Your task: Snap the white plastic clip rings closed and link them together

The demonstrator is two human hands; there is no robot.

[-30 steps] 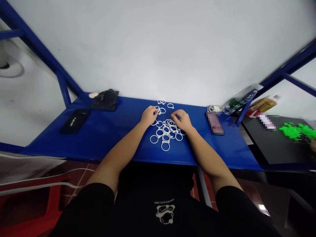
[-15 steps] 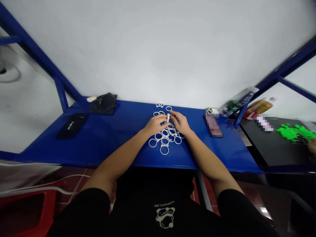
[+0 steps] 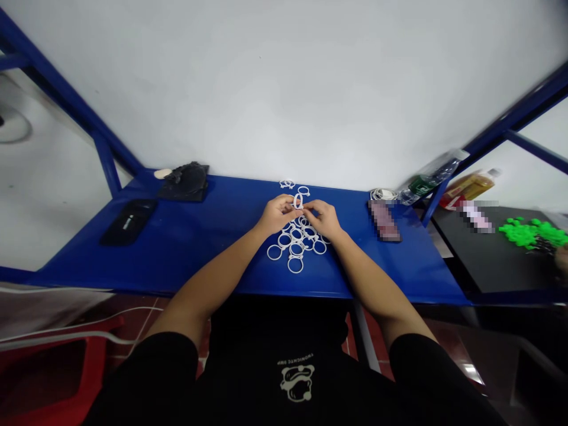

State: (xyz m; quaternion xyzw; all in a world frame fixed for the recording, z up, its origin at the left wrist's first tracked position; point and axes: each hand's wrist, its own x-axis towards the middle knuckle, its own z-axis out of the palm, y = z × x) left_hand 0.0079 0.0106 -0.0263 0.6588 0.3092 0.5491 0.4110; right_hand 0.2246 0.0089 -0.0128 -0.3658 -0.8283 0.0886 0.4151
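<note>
Shirt [image 3: 248, 378]: plain black, matte, so dark most folds lost. Left sleeve [image 3: 164, 361] and right sleeve [image 3: 421, 361] short, loose, same black, hems ending above elbow. Front carries pale graphic [image 3: 297, 384]: rounded, cartoon-like outline, black fill inside, small round lobe at lower right. Single line of small, pale lettering [image 3: 295, 360] just above it, slightly slanted; wording too small to read surely. Forearms [image 3: 222, 269], left hand [image 3: 278, 214], right hand [image 3: 325, 219] bare.

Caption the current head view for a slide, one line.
Left hand and right hand hold a white ring upright, near other white rings on a blue table.
</note>
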